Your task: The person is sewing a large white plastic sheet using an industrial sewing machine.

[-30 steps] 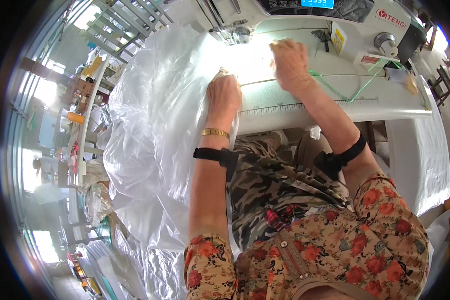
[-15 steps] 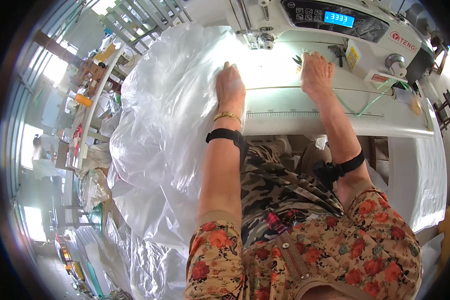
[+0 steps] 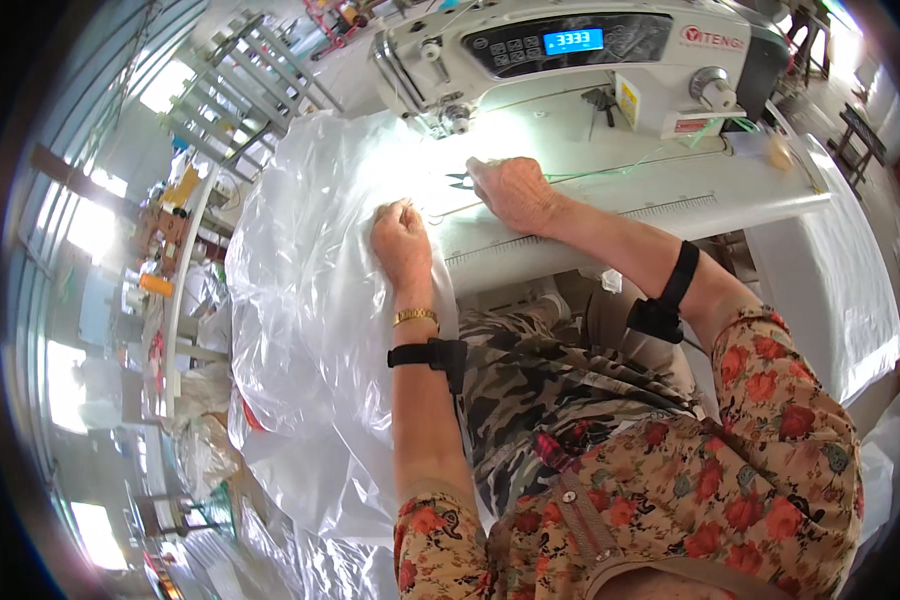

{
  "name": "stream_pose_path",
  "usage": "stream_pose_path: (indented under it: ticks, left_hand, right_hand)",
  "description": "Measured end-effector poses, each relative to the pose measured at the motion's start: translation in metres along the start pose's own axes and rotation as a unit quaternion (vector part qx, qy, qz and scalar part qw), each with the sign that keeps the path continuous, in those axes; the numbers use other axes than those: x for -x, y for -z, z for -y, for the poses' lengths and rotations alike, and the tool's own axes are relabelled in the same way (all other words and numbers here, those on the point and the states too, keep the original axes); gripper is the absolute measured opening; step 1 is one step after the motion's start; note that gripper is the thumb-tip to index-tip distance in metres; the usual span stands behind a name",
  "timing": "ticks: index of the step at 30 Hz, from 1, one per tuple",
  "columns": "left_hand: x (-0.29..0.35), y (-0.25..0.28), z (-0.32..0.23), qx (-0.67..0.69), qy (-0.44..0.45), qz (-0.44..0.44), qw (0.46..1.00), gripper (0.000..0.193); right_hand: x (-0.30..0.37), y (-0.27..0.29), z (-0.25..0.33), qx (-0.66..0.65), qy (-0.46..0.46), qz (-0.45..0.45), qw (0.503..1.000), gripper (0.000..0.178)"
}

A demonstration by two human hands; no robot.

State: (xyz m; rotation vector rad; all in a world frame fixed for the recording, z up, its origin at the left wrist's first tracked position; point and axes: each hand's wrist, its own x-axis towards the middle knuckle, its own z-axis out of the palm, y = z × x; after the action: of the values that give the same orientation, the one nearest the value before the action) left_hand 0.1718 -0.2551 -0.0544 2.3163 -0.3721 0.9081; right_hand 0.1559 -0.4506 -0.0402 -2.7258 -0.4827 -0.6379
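Observation:
My left hand (image 3: 402, 245) is closed in a pinch on the edge of a large sheet of clear plastic film (image 3: 310, 260), which drapes over the table's left side. To the right of it, my right hand (image 3: 518, 195) is wrapped round a small pair of thread snips (image 3: 459, 181). Their dark blades point left toward the film and stand slightly apart; the rest is hidden in my fingers. Just beyond both hands is the needle end of a white sewing machine (image 3: 455, 118), under a bright lamp glare. Whether the blades touch anything cannot be made out.
A ruler strip (image 3: 610, 220) runs along the table's front edge. Green thread (image 3: 660, 165) trails across the machine bed from the right. A small dark tool (image 3: 600, 100) lies behind it. White sheeting (image 3: 820, 290) hangs at the right; a metal rack (image 3: 260, 90) stands far left.
My right hand has moved left with the snips, close to my left hand. My left hand has drawn back toward me, still pinching the film. The whole view has shifted.

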Motion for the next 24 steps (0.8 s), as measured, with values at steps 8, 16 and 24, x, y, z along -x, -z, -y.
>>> stream_pose_path:
  ticks: [8, 16, 24]
  left_hand:
    - [0.000, -0.003, -0.001, 0.070, 0.050, 0.003, 0.996, 0.016]
    - [-0.002, -0.005, 0.003, 0.057, 0.056, 0.007, 0.997, 0.015]
    - [-0.002, -0.006, -0.001, -0.077, 0.004, 0.047, 0.996, 0.010]
  right_hand:
    - [-0.014, -0.011, 0.005, 0.018, 0.014, 0.052, 0.998, 0.026]
    - [-0.019, -0.010, 0.021, -0.031, 0.062, 0.045, 0.997, 0.011]
    - [0.034, 0.032, -0.047, 0.024, 0.012, 0.063, 0.998, 0.026]
